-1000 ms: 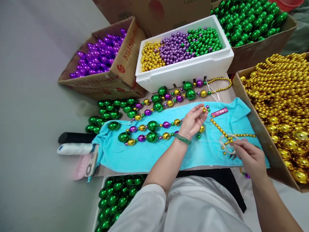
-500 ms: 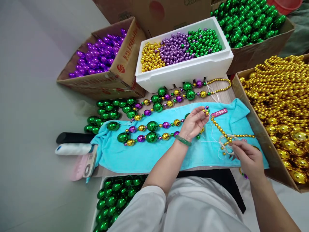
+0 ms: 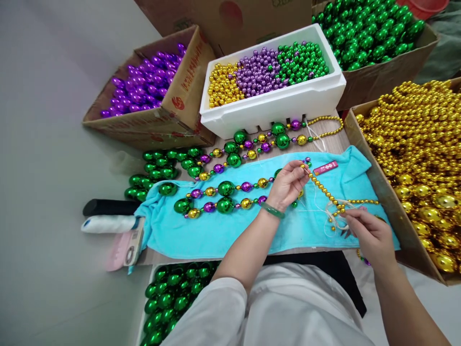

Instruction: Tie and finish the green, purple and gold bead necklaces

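Between my hands a strand of small gold beads runs in a nearly straight slanting line. My left hand, with a green bangle at its wrist, pinches the strand's upper end. At the lower end, my right hand grips the gold beads beside a tangle of white string. Dark pointed metal tips show below its fingers; the rest is hidden. A necklace of large green, purple and gold beads lies on the blue towel, partly behind my left hand. A pink packet rests right of that hand.
A white foam box of small gold, purple and green beads stands behind, with another bead necklace before it. Cardboard boxes hold purple beads, green beads and gold beads. Black and white handles jut out left.
The gold strand's upper end has come up to my left fingertips and the strand is straighter. Small purple beads now lie apart from those fingers. My right hand has barely moved.
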The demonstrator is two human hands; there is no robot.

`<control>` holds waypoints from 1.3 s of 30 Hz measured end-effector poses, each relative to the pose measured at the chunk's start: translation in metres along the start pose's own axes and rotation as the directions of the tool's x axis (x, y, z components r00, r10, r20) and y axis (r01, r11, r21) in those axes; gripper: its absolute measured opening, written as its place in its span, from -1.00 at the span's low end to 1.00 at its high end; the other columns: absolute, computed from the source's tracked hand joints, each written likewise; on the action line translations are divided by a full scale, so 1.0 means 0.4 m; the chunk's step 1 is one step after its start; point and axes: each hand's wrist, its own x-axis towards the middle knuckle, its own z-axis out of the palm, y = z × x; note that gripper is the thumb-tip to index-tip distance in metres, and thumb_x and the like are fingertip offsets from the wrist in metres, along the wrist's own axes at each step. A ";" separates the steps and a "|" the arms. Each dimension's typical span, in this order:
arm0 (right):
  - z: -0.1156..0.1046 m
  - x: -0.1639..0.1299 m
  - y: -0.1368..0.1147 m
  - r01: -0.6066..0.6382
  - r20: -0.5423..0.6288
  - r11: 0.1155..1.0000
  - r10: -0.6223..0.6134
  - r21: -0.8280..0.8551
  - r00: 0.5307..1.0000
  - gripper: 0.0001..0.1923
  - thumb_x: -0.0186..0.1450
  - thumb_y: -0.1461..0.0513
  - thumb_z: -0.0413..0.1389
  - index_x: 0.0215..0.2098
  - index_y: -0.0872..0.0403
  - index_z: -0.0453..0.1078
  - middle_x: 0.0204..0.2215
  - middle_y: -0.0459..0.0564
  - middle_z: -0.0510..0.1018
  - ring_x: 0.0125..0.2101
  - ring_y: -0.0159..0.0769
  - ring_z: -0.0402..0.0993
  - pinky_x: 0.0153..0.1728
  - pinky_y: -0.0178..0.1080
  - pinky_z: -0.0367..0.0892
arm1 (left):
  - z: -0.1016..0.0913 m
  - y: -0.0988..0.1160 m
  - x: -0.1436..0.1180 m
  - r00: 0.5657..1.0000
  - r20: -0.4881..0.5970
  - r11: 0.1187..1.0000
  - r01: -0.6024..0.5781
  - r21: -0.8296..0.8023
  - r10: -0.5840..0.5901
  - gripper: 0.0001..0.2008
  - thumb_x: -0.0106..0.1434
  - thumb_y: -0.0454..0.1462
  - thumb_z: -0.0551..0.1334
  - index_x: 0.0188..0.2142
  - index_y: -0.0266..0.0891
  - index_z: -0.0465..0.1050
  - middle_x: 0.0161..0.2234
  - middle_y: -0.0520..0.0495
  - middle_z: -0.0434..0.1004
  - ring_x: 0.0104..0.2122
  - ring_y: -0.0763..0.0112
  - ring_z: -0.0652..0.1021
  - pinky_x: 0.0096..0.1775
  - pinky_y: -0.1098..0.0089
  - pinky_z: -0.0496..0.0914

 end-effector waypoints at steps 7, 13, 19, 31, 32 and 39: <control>0.025 0.012 -0.012 -0.114 0.079 0.985 0.104 0.132 0.991 -0.83 0.27 0.15 0.14 -0.21 0.05 0.39 -0.65 -0.20 0.35 -0.62 -0.46 0.24 -0.60 -0.38 0.18 | 0.022 0.011 -0.012 0.995 0.078 0.980 -0.081 0.180 0.068 -0.55 -0.09 -0.39 0.47 -0.16 -0.21 0.48 -0.39 0.11 0.51 -0.38 0.59 0.54 -0.25 0.52 0.43; 0.053 0.040 -0.026 -0.204 0.165 0.940 0.163 0.275 0.973 -0.73 0.24 0.11 0.16 -0.17 0.05 0.27 -0.66 -0.21 0.40 -0.66 -0.46 0.23 -0.64 -0.38 0.16 | 0.033 0.037 -0.026 0.997 0.081 0.969 -0.037 0.245 0.018 -0.69 -0.06 -0.26 0.46 -0.33 -0.27 0.45 -0.42 0.08 0.50 -0.45 0.57 0.53 -0.39 0.52 0.45; 0.076 0.100 -0.028 -0.147 0.172 0.989 0.151 -0.034 0.974 -0.67 0.20 0.05 0.17 -0.15 0.05 0.38 -0.52 -0.10 0.49 -0.61 -0.41 0.31 -0.56 -0.30 0.25 | 0.044 0.052 -0.020 0.979 0.058 0.897 -0.202 0.393 0.196 -0.76 0.08 -0.16 0.37 -0.29 -0.20 0.45 -0.36 0.04 0.54 -0.42 0.45 0.57 -0.48 0.48 0.44; 0.100 0.271 -0.158 0.107 0.273 0.994 -0.108 0.018 0.956 -0.82 0.17 0.13 0.18 -0.35 0.07 0.46 -0.43 -0.06 0.54 -0.51 -0.39 0.39 -0.50 -0.29 0.30 | 0.098 0.047 -0.002 0.852 0.343 0.568 -0.520 0.638 0.395 -0.96 0.15 -0.29 0.33 -0.38 -0.18 0.60 -0.14 -0.08 0.54 -0.07 0.39 0.49 -0.02 0.33 0.36; 0.105 0.274 -0.154 0.101 0.292 0.994 -0.108 0.039 0.950 -0.81 0.17 0.12 0.18 -0.34 0.07 0.45 -0.42 -0.06 0.55 -0.52 -0.40 0.40 -0.53 -0.31 0.29 | 0.103 0.050 0.000 0.852 0.345 0.588 -0.521 0.618 0.393 -0.95 0.16 -0.29 0.32 -0.38 -0.17 0.59 -0.14 -0.07 0.55 -0.07 0.39 0.49 -0.02 0.33 0.36; 0.128 0.291 -0.127 -0.073 0.357 0.994 0.040 0.081 0.933 -0.64 0.18 -0.04 0.17 -0.35 0.10 0.41 -0.39 0.01 0.56 -0.50 -0.38 0.50 -0.64 -0.38 0.30 | 0.102 0.059 0.025 0.903 0.288 0.741 -0.427 0.518 0.319 -0.89 0.20 -0.22 0.29 -0.30 -0.18 0.54 -0.15 -0.05 0.55 -0.21 0.43 0.53 -0.25 0.43 0.40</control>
